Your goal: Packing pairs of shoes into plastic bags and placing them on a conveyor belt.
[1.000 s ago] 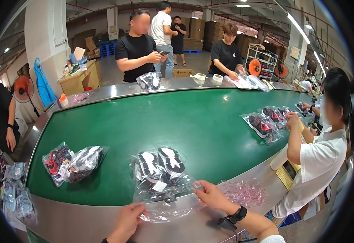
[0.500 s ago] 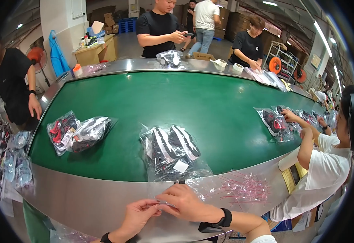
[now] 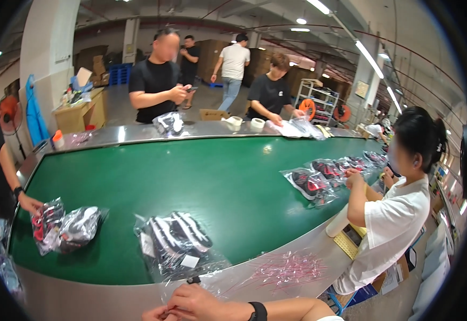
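Observation:
At the near metal edge, my right hand (image 3: 195,302) has its fingers pinched together against my left hand (image 3: 157,313), which is closed and partly cut off by the lower edge of the picture. Whatever lies between the fingertips is too small and hidden to make out. Just beyond my hands, a clear plastic bag (image 3: 161,270) holding a pair of black-and-white shoes (image 3: 182,235) lies on the green belt, with its near end reaching over the metal edge. A white tag (image 3: 189,261) shows on it. To the right of my hands lies a pile of thin pink ties (image 3: 292,270).
At left, another person's hand (image 3: 30,204) touches bagged shoes (image 3: 46,227) on the green belt (image 3: 201,171). A co-worker in white (image 3: 394,214) sits at right beside several bagged shoes (image 3: 308,184). Tape rolls (image 3: 257,124) stand on the far ledge.
The view has tilted up and turned right, so things appear lower and further left. The person at left has reached onto the bagged shoes. My hands remain together, fingers pinched.

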Demonstrator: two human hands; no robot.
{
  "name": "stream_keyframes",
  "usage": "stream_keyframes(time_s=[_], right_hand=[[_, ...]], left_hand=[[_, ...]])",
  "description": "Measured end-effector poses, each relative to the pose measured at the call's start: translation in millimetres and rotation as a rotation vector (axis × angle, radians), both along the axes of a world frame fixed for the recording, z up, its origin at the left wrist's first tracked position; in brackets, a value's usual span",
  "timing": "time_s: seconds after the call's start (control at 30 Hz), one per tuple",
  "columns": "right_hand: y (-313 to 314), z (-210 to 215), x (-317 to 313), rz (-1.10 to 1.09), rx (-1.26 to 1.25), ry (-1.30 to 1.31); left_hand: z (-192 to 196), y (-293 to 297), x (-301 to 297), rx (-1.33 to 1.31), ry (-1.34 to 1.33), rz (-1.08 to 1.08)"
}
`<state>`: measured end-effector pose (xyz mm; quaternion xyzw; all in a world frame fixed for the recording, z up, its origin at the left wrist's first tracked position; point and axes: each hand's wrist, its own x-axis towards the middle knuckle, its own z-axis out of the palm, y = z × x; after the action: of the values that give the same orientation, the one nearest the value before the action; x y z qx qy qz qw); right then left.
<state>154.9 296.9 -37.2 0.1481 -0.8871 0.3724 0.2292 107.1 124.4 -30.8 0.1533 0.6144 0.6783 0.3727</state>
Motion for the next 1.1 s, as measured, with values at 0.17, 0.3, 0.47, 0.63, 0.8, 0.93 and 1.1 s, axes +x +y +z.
stream_keyframes(time_s=[0.17, 0.3, 0.47, 0.63, 0.8, 0.93, 1.1], right_hand=[[-1, 20, 7, 0.022, 0.001, -0.069], [1, 23, 6, 0.050, 0.007, -0.052], [22, 24, 38, 0.040, -0.033, -0.119], [96, 29, 113, -0.317, -0.193, -0.342], [230, -35, 228, -1.191, 0.423, -0.497], [269, -29, 273, -1.275, 0.455, -0.754], [248, 33, 206, -1.132, 0.256, -0.264]], left_hand=[[11, -7, -10, -0.127, 0.260, -0.041], [19, -6, -32, -0.301, 1.029, -0.129], [10, -2, -43, -0.386, 1.208, -0.406], [-3, 2, -56, -0.259, 1.178, -0.033], [8, 0, -59, -0.267, 0.876, 0.060], [14, 2, -63, -0.233, 0.947, 0.073], [26, 6, -55, -0.175, 0.950, 0.077]])
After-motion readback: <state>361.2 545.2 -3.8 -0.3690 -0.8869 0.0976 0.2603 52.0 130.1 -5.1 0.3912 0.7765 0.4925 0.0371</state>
